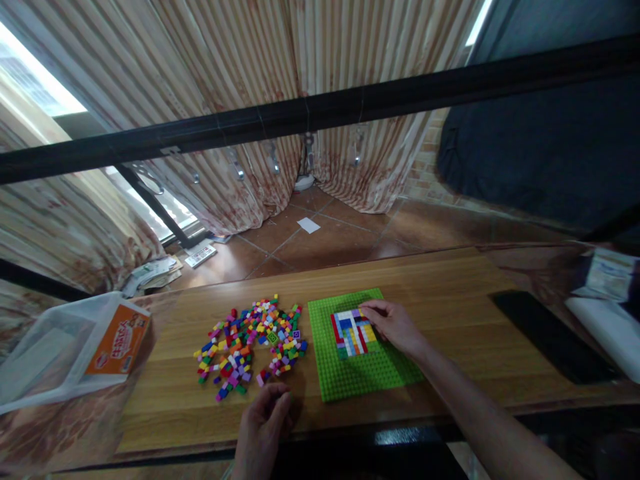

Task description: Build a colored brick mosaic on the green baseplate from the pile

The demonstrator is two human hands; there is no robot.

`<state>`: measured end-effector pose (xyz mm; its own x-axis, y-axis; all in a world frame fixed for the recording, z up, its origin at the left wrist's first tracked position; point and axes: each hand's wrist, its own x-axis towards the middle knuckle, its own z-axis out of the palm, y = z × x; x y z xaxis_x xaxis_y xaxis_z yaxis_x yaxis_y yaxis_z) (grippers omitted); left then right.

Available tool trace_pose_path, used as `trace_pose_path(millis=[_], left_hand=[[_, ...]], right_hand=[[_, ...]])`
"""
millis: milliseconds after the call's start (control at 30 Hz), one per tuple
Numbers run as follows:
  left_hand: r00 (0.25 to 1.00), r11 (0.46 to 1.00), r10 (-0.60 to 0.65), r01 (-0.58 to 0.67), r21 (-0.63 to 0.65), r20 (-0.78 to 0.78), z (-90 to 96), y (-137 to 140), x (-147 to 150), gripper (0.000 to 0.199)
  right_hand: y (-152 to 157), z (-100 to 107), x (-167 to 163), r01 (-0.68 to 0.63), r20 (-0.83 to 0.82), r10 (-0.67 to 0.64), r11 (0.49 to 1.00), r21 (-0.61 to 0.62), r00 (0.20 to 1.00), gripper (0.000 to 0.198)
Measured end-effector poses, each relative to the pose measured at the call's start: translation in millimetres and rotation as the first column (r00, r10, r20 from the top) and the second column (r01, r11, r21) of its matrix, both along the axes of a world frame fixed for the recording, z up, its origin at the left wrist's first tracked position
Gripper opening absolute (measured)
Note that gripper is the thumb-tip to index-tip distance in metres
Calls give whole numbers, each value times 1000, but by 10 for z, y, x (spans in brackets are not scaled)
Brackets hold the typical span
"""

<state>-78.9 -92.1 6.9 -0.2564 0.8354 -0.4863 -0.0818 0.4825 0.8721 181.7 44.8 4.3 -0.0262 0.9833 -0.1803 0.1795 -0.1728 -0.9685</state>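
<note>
A green studded baseplate (330, 383) lies on the wooden board, with a patch of joined building bricks (351, 333) in red, white, blue, yellow and other colours pressed onto it. At the patch's far right corner, my right hand (397, 327) has its thumb and fingers closed on a small brick, mostly covered by the fingertips. My left hand (265, 423) is near the board's front edge, fingers curled in; a speck of green shows by the thumb, but what it holds is unclear. Just beyond that hand spreads a loose pile of small coloured bricks (240, 347).
A clear plastic box (55, 333) with an orange label stands left of the wooden board (450, 287). On the right lies a flat black object (550, 337), beside white packages (610, 327). A dark metal bar (280, 120) with hooks crosses beyond the table, before striped curtains (240, 60).
</note>
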Motion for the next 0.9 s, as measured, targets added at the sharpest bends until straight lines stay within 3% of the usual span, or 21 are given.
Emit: trace_pose_path(millis=[267,433,500,700,900], left_hand=[[982,993,117,-118,0,149,148,-10,58,42],[952,985,129,-156,76,277,235,-82,106,37],[947,984,108,-146,105,304,268,-114,135,35],[960,982,48,-96,162,277,355,-174,187,33],[990,970,16,-50,240,139,291,-215,109,24]], right_hand=[[-1,-6,80,-62,73,58,997,48,996,37],[-225,153,92,142,121,-160,979,144,980,45],[-428,254,-23,149,155,-178,972,183,972,41],[-1054,351,-622,-191,136,170,968,162,976,29],[-1176,236,-949,-373,203,338,912,168,919,25]])
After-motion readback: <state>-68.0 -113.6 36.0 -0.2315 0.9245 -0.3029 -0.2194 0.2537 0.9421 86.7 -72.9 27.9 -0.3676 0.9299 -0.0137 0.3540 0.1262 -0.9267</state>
